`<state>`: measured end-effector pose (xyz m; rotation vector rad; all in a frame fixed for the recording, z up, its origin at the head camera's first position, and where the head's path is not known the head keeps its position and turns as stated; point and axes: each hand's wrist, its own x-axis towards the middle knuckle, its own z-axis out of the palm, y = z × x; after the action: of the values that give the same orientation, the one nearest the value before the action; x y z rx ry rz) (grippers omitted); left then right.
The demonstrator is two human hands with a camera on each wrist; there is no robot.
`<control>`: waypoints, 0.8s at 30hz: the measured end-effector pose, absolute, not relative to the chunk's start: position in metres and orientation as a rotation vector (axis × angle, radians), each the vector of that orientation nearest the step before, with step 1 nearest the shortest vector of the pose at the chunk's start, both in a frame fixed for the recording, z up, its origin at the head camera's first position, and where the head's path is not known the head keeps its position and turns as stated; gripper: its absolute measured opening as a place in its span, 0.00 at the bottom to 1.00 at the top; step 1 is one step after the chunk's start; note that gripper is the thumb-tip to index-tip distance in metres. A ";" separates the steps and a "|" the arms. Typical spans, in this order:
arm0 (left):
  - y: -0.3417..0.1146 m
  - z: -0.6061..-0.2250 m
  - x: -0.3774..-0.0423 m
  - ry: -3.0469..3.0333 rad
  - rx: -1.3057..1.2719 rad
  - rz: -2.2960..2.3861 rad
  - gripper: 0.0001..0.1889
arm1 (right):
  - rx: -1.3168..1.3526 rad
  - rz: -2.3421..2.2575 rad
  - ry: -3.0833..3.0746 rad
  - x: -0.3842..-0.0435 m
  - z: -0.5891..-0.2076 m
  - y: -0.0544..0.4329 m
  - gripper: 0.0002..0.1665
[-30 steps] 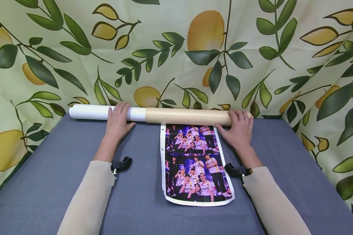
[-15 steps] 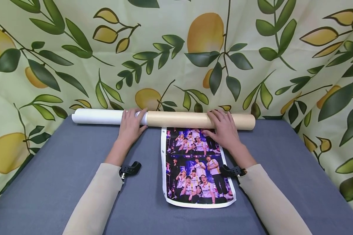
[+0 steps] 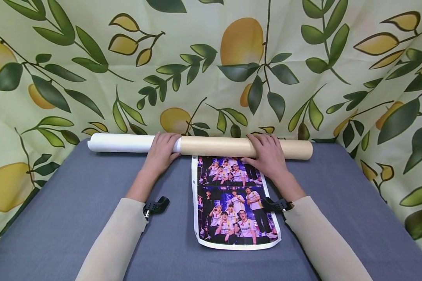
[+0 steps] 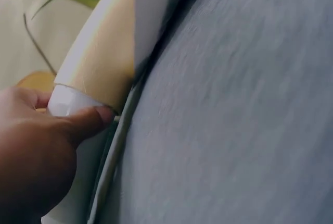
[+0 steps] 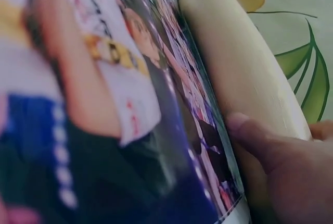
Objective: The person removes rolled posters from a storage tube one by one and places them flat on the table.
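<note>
A long roll lies crosswise at the back of the table, a white rolled sheet (image 3: 123,143) on its left and a tan tube (image 3: 214,146) on its right. The white end appears to enter the tan one. My left hand (image 3: 160,153) grips the white part just beside the seam, thumb in front and fingers over the top. My right hand (image 3: 268,155) holds the tan tube, its thumb (image 5: 255,135) along the front. Below the tube lies a printed photo sheet (image 3: 237,210) with a white border; its far end reaches the tube.
Grey-blue cloth (image 3: 74,218) covers the table. A curtain (image 3: 197,23) with fruit and leaves hangs right behind the roll. Black wrist straps (image 3: 157,204) sit at both cuffs.
My hands have come closer together along the roll, the left moving right and the right moving left. The whole roll has shifted slightly right and nearer. The photo sheet stays put.
</note>
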<state>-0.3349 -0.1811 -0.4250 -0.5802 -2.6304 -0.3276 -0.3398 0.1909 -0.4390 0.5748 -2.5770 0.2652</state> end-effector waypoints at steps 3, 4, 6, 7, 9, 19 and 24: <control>-0.173 -0.423 -0.333 -2.605 -0.632 -0.307 0.31 | 0.616 0.253 -2.584 -0.339 -0.438 0.190 0.51; -0.171 -0.422 -0.333 -2.597 -0.647 -0.299 0.31 | 0.621 0.255 -2.586 -0.338 -0.438 0.190 0.50; -0.168 -0.421 -0.333 -2.588 -0.662 -0.288 0.31 | 0.622 0.266 -2.581 -0.337 -0.437 0.190 0.48; -0.167 -0.420 -0.333 -2.587 -0.660 -0.286 0.31 | 0.621 0.272 -2.579 -0.337 -0.437 0.191 0.48; -0.169 -0.419 -0.332 -2.584 -0.640 -0.288 0.31 | 0.623 0.283 -2.576 -0.336 -0.437 0.191 0.47; -0.203 -0.403 -0.331 -2.595 -0.508 -0.287 0.35 | 0.604 0.344 -2.512 -0.339 -0.439 0.203 0.47; -0.219 -0.397 -0.330 -2.551 -0.424 -0.354 0.33 | 0.582 0.359 -2.475 -0.339 -0.439 0.209 0.47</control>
<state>-0.3296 -0.2189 -0.3968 -0.4238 -2.5506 -0.3539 -0.3392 0.2095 -0.4388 0.5824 -2.4754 0.3592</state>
